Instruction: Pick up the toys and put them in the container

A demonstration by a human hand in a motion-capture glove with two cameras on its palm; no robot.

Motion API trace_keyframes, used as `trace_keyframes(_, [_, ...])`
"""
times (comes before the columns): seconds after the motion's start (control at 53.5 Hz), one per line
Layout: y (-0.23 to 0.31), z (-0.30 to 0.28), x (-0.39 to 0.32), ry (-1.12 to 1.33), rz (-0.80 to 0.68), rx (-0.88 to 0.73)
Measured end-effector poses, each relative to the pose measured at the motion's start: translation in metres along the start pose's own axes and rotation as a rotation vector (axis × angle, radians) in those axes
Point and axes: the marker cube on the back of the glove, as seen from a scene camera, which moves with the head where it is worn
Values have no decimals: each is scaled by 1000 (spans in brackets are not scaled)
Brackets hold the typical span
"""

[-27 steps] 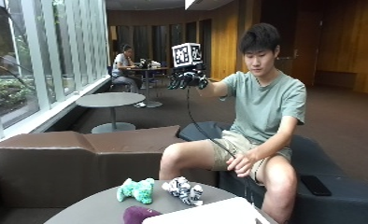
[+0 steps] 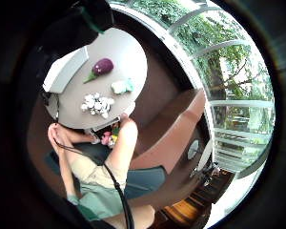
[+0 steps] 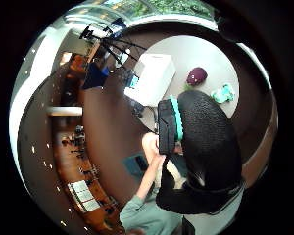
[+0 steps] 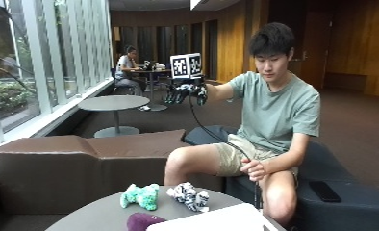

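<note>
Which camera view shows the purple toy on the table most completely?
The little finger side palm view: the purple toy lies whole on the table, with its green stem visible. The thumb side view shows it smaller; the outside view shows only its top.

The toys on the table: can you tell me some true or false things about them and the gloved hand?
1. The gloved right hand is held up in the air, away from the table. True.
2. Three toys lie on the table: a green toy, a black-and-white toy and a purple toy. True.
3. The gloved hand holds the green toy. False: it holds nothing.
4. The purple toy is inside the white container. False: it lies beside it.
</note>
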Motion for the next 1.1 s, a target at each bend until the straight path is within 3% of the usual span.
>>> trace_keyframes(0.206, [-25,74,18,121,45,-99])
trace_keyframes(0.337, [-65,157,28,248,52,-116])
trace_keyframes(0.73, [-59,360,58,177,-56,-565])
trace_keyframes(0.861, [-62,388,62,88,-73,-505])
trace_keyframes(1.104, [-80,390,48,80,-133,-382])
